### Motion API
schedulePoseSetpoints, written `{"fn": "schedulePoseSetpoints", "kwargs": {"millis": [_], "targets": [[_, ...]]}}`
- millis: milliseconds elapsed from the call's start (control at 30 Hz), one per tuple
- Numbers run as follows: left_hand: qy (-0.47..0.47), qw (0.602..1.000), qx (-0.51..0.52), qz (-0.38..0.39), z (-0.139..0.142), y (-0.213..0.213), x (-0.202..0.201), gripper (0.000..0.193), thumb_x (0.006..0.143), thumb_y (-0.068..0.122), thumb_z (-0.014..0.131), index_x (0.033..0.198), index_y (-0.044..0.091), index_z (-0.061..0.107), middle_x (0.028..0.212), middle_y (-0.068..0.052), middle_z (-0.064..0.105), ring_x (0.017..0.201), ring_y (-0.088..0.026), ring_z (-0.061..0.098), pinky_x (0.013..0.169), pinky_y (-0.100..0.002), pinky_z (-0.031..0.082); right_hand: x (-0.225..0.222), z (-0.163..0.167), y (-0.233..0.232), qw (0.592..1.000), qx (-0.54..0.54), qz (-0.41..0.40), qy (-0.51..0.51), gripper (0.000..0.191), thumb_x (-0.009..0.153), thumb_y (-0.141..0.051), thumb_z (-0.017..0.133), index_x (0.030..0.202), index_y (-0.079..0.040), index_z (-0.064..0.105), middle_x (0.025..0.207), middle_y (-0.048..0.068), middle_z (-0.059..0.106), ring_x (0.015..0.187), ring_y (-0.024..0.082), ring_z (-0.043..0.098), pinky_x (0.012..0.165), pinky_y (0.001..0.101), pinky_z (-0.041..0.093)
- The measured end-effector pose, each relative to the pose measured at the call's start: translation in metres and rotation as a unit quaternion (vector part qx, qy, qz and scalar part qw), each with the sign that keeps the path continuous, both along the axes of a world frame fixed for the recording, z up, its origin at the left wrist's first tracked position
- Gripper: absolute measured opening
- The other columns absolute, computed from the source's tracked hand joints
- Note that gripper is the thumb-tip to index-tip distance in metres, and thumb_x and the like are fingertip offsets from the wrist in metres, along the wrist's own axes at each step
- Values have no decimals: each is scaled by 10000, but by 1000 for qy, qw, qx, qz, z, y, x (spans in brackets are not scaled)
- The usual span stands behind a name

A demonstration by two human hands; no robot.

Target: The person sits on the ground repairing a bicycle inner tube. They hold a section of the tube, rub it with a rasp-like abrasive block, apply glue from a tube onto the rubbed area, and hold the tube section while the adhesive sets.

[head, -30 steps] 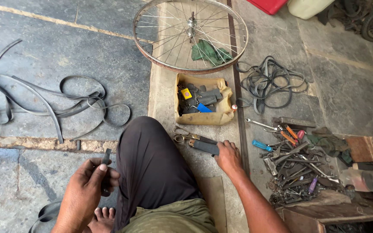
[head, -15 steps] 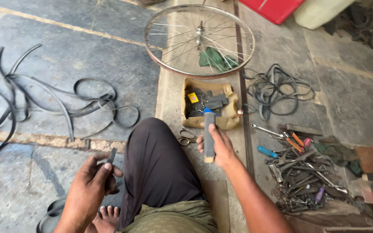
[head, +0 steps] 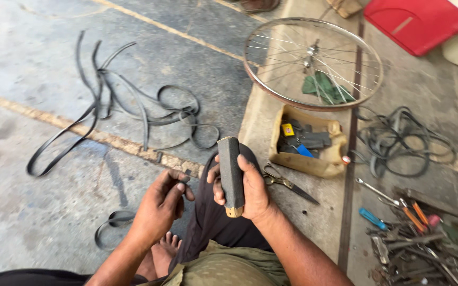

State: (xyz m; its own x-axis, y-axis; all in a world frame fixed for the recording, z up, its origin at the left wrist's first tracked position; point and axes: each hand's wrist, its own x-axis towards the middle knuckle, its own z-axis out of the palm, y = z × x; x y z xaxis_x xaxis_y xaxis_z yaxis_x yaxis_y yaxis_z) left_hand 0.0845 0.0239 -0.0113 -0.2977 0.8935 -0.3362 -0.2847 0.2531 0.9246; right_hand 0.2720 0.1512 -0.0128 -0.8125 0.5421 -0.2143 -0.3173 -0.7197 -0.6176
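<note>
Dark block (head: 231, 175) upright, wooden end down, gripped in right hand (head: 250, 190) | left hand (head: 160, 206) just beside, fingers pinched on small dark rubber piece (head: 183, 180) | scissors (head: 284, 181) on floor just right of right hand | tray (head: 307, 140) beyond them | wheel (head: 314, 61) farther out | tubes (head: 128, 111) beyond left hand.

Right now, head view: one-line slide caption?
Right hand grips a dark block; left hand pinches a rubber tube, scissors and wheel beyond.
</note>
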Motion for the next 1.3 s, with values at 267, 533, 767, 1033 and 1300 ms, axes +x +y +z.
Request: {"fn": "schedulePoseSetpoints", "kwargs": {"millis": [267,533,767,1033,1300], "targets": [[-23,999,41,26,3,-4,-6,167,1004,89,492,1157,36,532,816,-71,695,610,-108,646,540,-262,522,-28,17,-16,914,322,-41,-245,678,976,-391,672,1491,-10,449,1052,120,704,919,162,666,832,328,559],[57,998,8,-13,12,-7,-4,133,1013,99,548,1130,44,577,804,-108,604,583,-140,536,515,-300,461,-35,55,-65,744,563,-109,-342,730,972,-497,632,1527,-57,452,1007,126,770,906,178,776,758,312,601],[238,940,226,-97,23,-10,-2,176,1027,44,514,1200,31,540,980,-59,659,894,-128,641,788,-286,521,-61,37,-19,706,513,-148,-465,645,928,-384,609,1491,-81,527,860,168,712,762,263,692,653,370,542],[46,997,11,-65,26,-9,-10,193,1006,66,510,1197,73,535,847,-89,646,717,-185,522,663,-346,460,-40,75,-56,675,628,-214,-323,541,1011,-241,635,1466,4,474,1240,222,686,991,228,750,773,321,613],[143,976,115,-117,14,-9,1,144,1007,42,506,1146,34,545,866,-54,621,791,-127,577,748,-300,525,-62,43,-4,683,525,-220,-458,554,941,-284,659,1434,-50,561,1153,202,730,968,308,717,843,406,561]]}}
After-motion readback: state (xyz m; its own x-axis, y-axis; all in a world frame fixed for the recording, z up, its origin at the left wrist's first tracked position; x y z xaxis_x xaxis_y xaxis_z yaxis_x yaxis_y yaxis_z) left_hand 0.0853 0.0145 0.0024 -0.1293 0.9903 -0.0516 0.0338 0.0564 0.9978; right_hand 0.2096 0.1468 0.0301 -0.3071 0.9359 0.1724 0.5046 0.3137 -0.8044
